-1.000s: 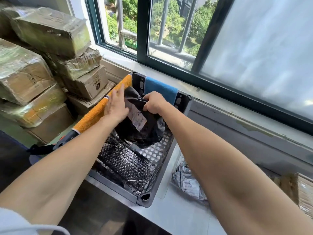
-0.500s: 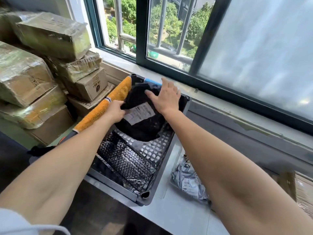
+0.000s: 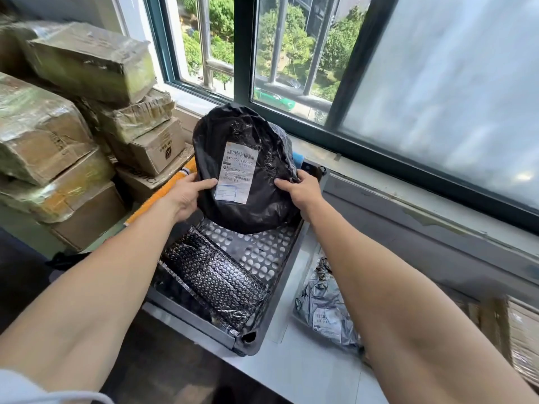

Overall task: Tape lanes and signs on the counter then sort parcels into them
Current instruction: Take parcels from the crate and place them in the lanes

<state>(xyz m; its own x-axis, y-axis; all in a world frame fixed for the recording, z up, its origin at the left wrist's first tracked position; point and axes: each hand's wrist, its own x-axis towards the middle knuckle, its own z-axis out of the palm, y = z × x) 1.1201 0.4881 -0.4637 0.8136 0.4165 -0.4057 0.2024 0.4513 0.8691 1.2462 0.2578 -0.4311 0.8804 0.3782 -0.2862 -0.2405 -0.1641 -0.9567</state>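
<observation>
A black plastic parcel [image 3: 262, 182] with a white shipping label is held upright above the grey perforated crate [image 3: 280, 275], label facing me. My left hand [image 3: 186, 196] grips its left edge with the thumb on the front. At the parcel's right edge my right hand [image 3: 303, 188] pinches the plastic. A black bubble-wrap parcel [image 3: 215, 284] lies in the near part of the crate. A grey plastic parcel [image 3: 326, 310] with a label lies on the white counter [image 3: 306, 374] to the right of the crate.
Taped cardboard boxes [image 3: 81, 118] are stacked at the left against the window. An orange cloth [image 3: 163, 191] hangs on the crate's left rim and a blue one [image 3: 297, 158] at its far rim. More wrapped boxes [image 3: 519, 339] sit at the right edge. The window sill [image 3: 408, 193] runs behind.
Both hands have lifted the black parcel out of the crate and turned it upright, so the label faces me. One second ago it lay inside the crate's far end.
</observation>
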